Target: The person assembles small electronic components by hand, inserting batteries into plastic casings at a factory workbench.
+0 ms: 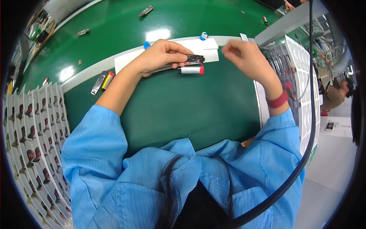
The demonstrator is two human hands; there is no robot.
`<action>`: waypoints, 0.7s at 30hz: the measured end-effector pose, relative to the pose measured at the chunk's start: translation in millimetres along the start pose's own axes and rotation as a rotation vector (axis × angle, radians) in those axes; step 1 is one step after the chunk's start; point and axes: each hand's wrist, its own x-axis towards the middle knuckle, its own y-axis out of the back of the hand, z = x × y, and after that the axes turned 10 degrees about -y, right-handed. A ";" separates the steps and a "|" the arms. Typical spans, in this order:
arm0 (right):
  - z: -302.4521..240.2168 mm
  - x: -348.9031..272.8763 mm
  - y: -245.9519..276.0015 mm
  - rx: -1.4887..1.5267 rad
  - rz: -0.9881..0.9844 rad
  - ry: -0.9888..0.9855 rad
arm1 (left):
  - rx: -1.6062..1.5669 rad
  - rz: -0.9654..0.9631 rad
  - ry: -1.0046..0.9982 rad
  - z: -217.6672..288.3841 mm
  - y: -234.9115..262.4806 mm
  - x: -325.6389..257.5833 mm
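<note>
The green work table (171,110) carries a white paper sheet (207,51) at its far edge. The left hand (160,57) pinches a small black part (195,58) over that sheet (a white cylinder with a red end (191,70) lies just beside it). The right hand (248,57) hovers near the far right corner, fingers loosely curled, holding nothing visible.

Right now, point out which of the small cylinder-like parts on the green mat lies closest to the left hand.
The white cylinder with the red end, lying on its side just below the left hand. The yellow-and-red one and the dark one beside it lie farther off by the forearm.
</note>
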 end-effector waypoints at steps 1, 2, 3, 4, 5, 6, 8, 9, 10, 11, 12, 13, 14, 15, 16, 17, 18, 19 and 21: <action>-11.5 16.9 -6.3 0.120 0.121 0.091 | -0.062 0.056 -0.008 -5.5 -0.2 0.5; -16.7 29.3 -10.5 0.241 0.246 0.165 | -0.055 0.060 -0.035 -11.6 -0.1 2.0; -13.1 41.4 -19.7 0.242 0.237 0.168 | -0.060 0.068 -0.031 -16.0 0.4 1.3; -6.0 58.6 -39.2 0.160 0.330 0.272 | -0.020 0.089 -0.061 -20.7 2.8 -3.3; 3.1 70.8 -56.8 0.075 0.431 0.366 | 0.019 0.097 -0.092 -20.1 1.5 -4.9; 13.0 73.2 -70.2 0.014 0.467 0.422 | 0.076 0.089 -0.069 -17.1 0.8 -9.5; 13.4 66.9 -72.4 -0.104 0.503 0.481 | 0.140 0.039 -0.051 -17.7 5.1 -13.1; 13.9 63.7 -73.5 -0.223 0.551 0.530 | 0.126 0.023 -0.032 -14.7 7.7 -13.8; 15.4 60.5 -73.3 -0.247 0.526 0.503 | 0.124 0.032 -0.027 -13.2 9.5 -14.5; 14.4 60.4 -72.8 -0.242 0.521 0.510 | 0.098 0.010 -0.013 -12.0 11.0 -15.0; 12.8 60.6 -70.8 -0.227 0.469 0.478 | 0.073 -0.014 0.000 -11.2 12.3 -15.2; 11.3 58.1 -67.0 -0.214 0.417 0.442 | 0.071 -0.012 0.004 -10.5 12.4 -15.9; 10.4 60.7 -60.6 -0.212 0.415 0.441 | 0.075 -0.040 0.009 -9.9 13.7 -16.1; 9.6 68.4 -51.7 -0.232 0.326 0.445 | 0.079 -0.069 0.013 -9.0 14.1 -15.5; 9.3 75.3 -45.2 -0.248 0.237 0.442 | 0.066 -0.049 0.045 -8.8 13.3 -13.3; 3.8 83.1 -40.3 -0.238 0.235 0.450 | 0.010 -0.022 0.065 -9.0 14.6 -12.7; -2.5 90.4 -35.3 -0.267 0.122 0.417 | -0.008 0.016 0.051 -7.8 13.9 -10.9; -5.3 97.0 -30.0 -0.304 0.011 0.378 | -0.029 0.048 0.029 -7.1 12.0 -5.5; -7.6 105.4 -26.4 -0.328 -0.005 0.401 | -0.037 0.062 0.004 -12.5 8.9 3.1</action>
